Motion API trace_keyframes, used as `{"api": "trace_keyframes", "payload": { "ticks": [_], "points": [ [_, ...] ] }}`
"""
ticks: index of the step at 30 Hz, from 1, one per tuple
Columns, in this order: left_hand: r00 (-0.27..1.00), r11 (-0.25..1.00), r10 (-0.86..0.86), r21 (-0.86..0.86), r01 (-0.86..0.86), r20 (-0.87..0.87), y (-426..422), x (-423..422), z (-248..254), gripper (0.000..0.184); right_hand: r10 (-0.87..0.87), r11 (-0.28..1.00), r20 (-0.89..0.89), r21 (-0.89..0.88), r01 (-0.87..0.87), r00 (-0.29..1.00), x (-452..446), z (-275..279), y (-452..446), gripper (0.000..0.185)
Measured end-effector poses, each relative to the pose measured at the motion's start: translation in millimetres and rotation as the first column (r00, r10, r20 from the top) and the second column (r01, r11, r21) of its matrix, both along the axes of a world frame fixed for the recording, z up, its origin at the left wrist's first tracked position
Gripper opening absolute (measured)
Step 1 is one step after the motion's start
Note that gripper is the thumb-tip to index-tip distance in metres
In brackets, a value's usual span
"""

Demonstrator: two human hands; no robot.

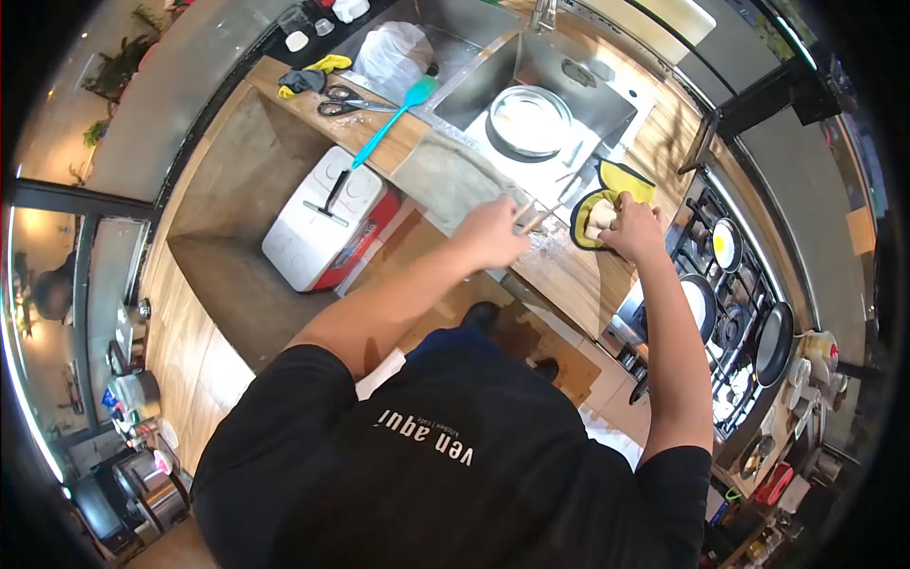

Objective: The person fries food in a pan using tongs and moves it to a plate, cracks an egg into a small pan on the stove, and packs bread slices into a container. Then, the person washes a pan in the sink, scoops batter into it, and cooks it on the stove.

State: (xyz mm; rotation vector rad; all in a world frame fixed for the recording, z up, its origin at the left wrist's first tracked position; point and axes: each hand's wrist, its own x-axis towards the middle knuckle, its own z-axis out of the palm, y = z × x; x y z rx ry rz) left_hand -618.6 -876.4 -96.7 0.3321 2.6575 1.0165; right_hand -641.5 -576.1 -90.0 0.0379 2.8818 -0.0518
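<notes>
My left hand (493, 232) is closed round a thin light-brown, stick-like piece (536, 220) above the counter edge, in front of the sink. To its right, my right hand (633, 228) has its fingers pressed together at a pale, lumpy item (601, 216). That item lies on a yellow cloth with dark edging (626, 180), on the wooden counter (569, 275). Whether my right fingers grip the pale item or only touch it is too small to tell.
A metal bowl (531, 120) sits in the sink (607, 104). Left of it are a turquoise spatula (384, 128), scissors (353, 102) and a plastic bag (393, 57). Pans, one holding an egg (725, 245), stand on the stove at right. A red-white cooler (327, 218) is below.
</notes>
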Motion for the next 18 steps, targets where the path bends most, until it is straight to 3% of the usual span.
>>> {"api": "trace_keyframes", "payload": {
  "ticks": [1, 3, 4, 5, 7, 8, 9, 12, 13, 15, 18],
  "points": [
    [1.000, 1.000, -0.004, 0.009, 0.004, 0.005, -13.3, -4.6, -3.4, 0.054, -0.004, 1.000, 0.005, 0.009, 0.004, 1.000, 2.2, -2.5, 2.6, 0.055],
    [0.976, 0.987, -0.126, 0.119, 0.106, 0.179, -38.3, -13.5, -5.1, 0.044, 0.024, 0.998, 0.013, -0.059, -0.023, 1.000, 2.7, -1.4, 11.3, 0.044],
    [0.913, 0.968, -0.109, 0.251, 0.008, 0.394, -47.6, -13.1, 3.4, 0.033, 0.011, 0.995, -0.025, -0.095, -0.013, 1.000, 5.6, 2.5, 15.5, 0.041],
    [0.915, 0.967, -0.099, 0.255, -0.004, 0.392, -57.2, -10.7, 6.1, 0.033, 0.024, 0.996, -0.027, -0.091, -0.026, 0.999, 5.4, 4.0, 23.7, 0.041],
    [0.809, 0.794, -0.031, 0.506, -0.337, 0.587, -78.7, -3.0, 10.3, 0.024, -0.020, 0.910, -0.116, -0.414, -0.030, 0.993, 0.8, 8.2, 32.5, 0.042],
    [0.837, 0.764, 0.010, 0.536, -0.359, 0.547, -91.1, -0.4, 8.8, 0.021, -0.060, 0.809, -0.030, -0.587, 0.031, 0.998, -1.1, 22.2, 28.0, 0.043],
    [0.840, 0.756, 0.023, 0.541, -0.369, 0.541, -104.9, 3.9, 9.0, 0.021, -0.042, 0.812, -0.037, -0.584, 0.013, 0.998, -4.7, 32.9, 21.6, 0.043],
    [0.855, 0.664, 0.206, 0.574, -0.480, 0.476, -150.2, 14.0, 15.0, 0.025, 0.115, 0.611, -0.017, -0.787, -0.084, 0.993, -26.6, 85.0, -26.2, 0.041],
    [0.832, 0.607, 0.288, 0.582, -0.541, 0.474, -167.2, 20.0, 9.7, 0.025, 0.187, 0.687, -0.089, -0.700, -0.195, 0.978, -33.7, 107.5, -54.4, 0.042],
    [0.803, 0.539, 0.375, 0.596, -0.596, 0.464, -197.4, 34.0, 9.8, 0.024, 0.325, 0.613, -0.010, -0.759, -0.218, 0.946, -71.0, 107.0, -96.2, 0.044],
    [0.738, 0.422, 0.529, 0.625, -0.657, 0.419, -236.3, 61.3, 14.2, 0.023, 0.394, 0.292, 0.065, -0.955, -0.057, 0.917, -129.9, 89.8, -193.8, 0.050]
  ]
}}
